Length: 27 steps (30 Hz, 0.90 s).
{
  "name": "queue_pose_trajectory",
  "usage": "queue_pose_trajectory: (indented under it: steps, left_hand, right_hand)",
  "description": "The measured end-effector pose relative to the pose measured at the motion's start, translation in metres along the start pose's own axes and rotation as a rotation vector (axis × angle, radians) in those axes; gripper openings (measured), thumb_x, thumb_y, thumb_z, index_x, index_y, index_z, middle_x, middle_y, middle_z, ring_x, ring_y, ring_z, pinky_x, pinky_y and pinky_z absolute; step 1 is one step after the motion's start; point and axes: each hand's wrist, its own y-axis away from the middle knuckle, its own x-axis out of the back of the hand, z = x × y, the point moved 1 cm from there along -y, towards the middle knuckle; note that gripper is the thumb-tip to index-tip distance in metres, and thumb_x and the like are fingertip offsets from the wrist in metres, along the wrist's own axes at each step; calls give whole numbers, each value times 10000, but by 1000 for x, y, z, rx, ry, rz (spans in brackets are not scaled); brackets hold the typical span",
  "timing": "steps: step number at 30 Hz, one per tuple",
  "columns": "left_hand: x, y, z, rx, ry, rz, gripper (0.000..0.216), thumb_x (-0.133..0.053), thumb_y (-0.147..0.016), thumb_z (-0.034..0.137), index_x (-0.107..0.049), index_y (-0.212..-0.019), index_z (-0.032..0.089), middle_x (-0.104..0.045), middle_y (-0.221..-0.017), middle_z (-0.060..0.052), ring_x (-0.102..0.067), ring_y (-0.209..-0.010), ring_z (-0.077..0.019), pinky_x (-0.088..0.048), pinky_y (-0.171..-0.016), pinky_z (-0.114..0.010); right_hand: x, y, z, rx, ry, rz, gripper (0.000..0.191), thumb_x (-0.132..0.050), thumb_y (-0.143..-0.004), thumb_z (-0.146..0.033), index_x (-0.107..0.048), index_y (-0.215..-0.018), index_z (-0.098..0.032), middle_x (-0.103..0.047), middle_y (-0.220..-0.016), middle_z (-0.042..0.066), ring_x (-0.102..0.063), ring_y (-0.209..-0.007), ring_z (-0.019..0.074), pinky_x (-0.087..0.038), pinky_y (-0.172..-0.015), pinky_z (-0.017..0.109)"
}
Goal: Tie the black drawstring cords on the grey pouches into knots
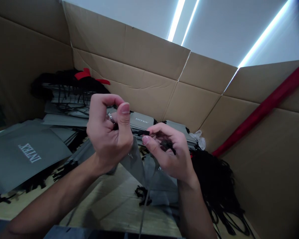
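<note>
Between my hands runs a short stretch of black cord, held in the air above the table. My left hand, with a ring on one finger, is curled closed around one end of it. The thumb and forefinger of my right hand pinch the other end, and more dark cord shows in that palm. Just below hangs a grey fabric bag, partly hidden by my left hand; how the cord joins it I cannot tell.
Grey INTEX bags lie stacked at left, more bags at the back. Black cords heap at right near clear plastic. Cardboard walls enclose the yellowish table. A red strip slants down at right.
</note>
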Motion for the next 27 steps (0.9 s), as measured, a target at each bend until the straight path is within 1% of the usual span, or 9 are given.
queue_pose_trajectory:
  steps: [3,7,10,14,17,20,24,25,27]
  left_hand:
    - [-4,5,7,-35,-49,244,57,-677,-1146,272,-640,-1126,234,-664,-987,21,-611,-601,-54,-352,-468,-292]
    - [-7,12,8,-80,-91,222,49,-707,-1114,221,-681,-1121,262,-722,-962,1,-636,-581,-94,-381,-458,-302]
    - [-5,15,5,-147,-108,192,53,-714,-1107,237,-689,-1130,277,-750,-969,-2,-680,-607,-121,-474,-502,-291]
    - [-3,15,2,-183,-108,125,82,-719,-1082,218,-682,-1120,280,-757,-932,9,-701,-614,-119,-494,-514,-270]
    - [-4,15,3,-177,-89,183,139,-749,-1048,173,-695,-1115,282,-741,-904,27,-698,-622,-104,-491,-524,-246]
    - [-6,15,3,-143,-71,210,163,-762,-1015,153,-690,-1077,285,-680,-788,57,-683,-606,-104,-473,-524,-240]
    - [-7,11,5,-194,-70,161,135,-743,-1030,156,-677,-1068,267,-707,-828,49,-661,-591,-93,-434,-513,-250]
    - [-6,8,6,-192,-52,120,103,-717,-1053,163,-676,-1053,257,-708,-830,42,-654,-594,-95,-431,-520,-257]
    - [-3,1,9,-143,40,-72,105,-665,-1083,180,-672,-996,237,-674,-760,42,-615,-571,-101,-429,-532,-268]
  right_hand:
    - [0,0,-4,-29,-21,21,143,-879,-938,-236,-751,-992,-201,-689,-810,-27,-538,-618,89,-444,-543,223]
    - [-1,0,-8,-30,11,58,128,-827,-986,-290,-738,-958,-203,-633,-745,-36,-475,-578,88,-397,-509,232]
    - [-1,-1,-8,-37,23,51,167,-821,-997,-339,-739,-944,-203,-644,-741,-25,-503,-581,98,-401,-502,238]
    - [4,-2,-7,-22,60,51,231,-804,-1034,-378,-759,-893,-202,-691,-764,0,-558,-615,110,-434,-522,242]
    - [8,-4,-7,-31,2,-6,226,-901,-967,-414,-811,-965,-206,-771,-836,16,-668,-687,130,-525,-590,246]
    - [10,-4,-7,-91,-22,-74,256,-934,-940,-434,-824,-984,-206,-788,-818,9,-677,-674,136,-534,-589,251]
    - [11,-2,-6,-67,66,-59,198,-874,-995,-358,-767,-941,-200,-731,-791,-13,-618,-659,123,-483,-584,248]
    - [12,-2,-5,-41,105,-40,168,-833,-1023,-327,-747,-953,-200,-711,-801,-18,-602,-667,119,-474,-598,251]
    - [13,-1,-4,18,184,2,127,-741,-1069,-267,-706,-966,-202,-672,-823,-24,-570,-686,116,-460,-632,262]
